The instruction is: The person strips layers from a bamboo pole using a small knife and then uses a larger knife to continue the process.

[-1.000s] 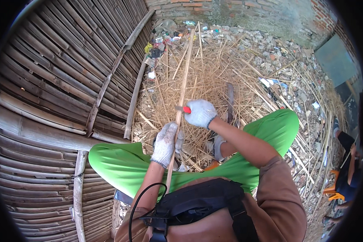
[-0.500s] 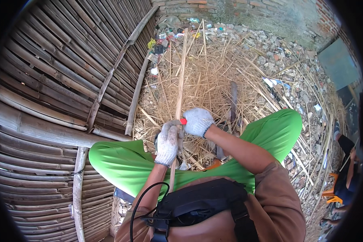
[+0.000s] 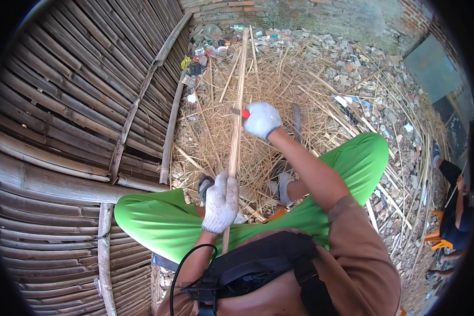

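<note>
A long pale bamboo strip (image 3: 237, 131) runs from my lap away toward the far brick wall. My left hand (image 3: 220, 203), in a whitish knit glove, is closed around its near part. Farther up, my gloved right hand (image 3: 263, 120) grips a knife (image 3: 245, 113) by its red handle. The short blade lies across the strip, apparently touching it. Most of the handle is hidden in the right glove.
Thin bamboo shavings (image 3: 268, 79) cover the rubble ground (image 3: 363, 79) ahead. A bamboo slat wall (image 3: 63, 105) stands close at left, a brick wall (image 3: 300, 21) at the back. Another person (image 3: 455, 205) sits at far right beside an orange stool (image 3: 440, 239).
My right hand and the knife have moved away from me along the strip, apart from my left hand. The left hand has shifted slightly nearer, still around the strip.
</note>
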A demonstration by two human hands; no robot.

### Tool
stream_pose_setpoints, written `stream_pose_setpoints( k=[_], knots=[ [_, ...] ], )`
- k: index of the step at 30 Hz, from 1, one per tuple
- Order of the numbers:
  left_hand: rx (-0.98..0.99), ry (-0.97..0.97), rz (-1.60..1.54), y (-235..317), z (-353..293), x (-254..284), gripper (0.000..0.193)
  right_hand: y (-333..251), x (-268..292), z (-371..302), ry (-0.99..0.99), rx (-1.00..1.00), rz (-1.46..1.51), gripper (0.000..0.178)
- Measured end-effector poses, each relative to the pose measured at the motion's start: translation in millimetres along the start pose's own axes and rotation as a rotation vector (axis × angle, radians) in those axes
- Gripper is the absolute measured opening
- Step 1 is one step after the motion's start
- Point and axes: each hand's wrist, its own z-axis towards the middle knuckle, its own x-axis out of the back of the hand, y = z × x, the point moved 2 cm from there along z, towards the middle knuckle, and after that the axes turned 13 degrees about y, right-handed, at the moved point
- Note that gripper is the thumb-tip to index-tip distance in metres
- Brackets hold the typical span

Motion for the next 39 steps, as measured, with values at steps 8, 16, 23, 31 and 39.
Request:
stream_pose_setpoints(
  k=[8,16,23,31,39],
  knots=[
    [-0.206,-0.115,0.002,-1,-38,19,0.034,88,71,97,0.077,-0.060,-0.178,0.035],
    [0.011,-0.197,-0.146,11,-51,35,0.040,158,148,150,0.220,-0.243,-0.285,0.045],
    [-0.069,-0.232,-0.069,-6,-44,41,0.040,236,160,159,0.455,-0.618,-0.255,0.042],
    [0.612,-0.103,-0.533,-17,-17,42,0.035,308,155,113,0.110,-0.489,-0.411,0.056],
    [0.859,-0.070,-1.166,-49,26,-9,0.027,168,43,48,-0.292,-0.154,-0.147,0.056]
  ],
)
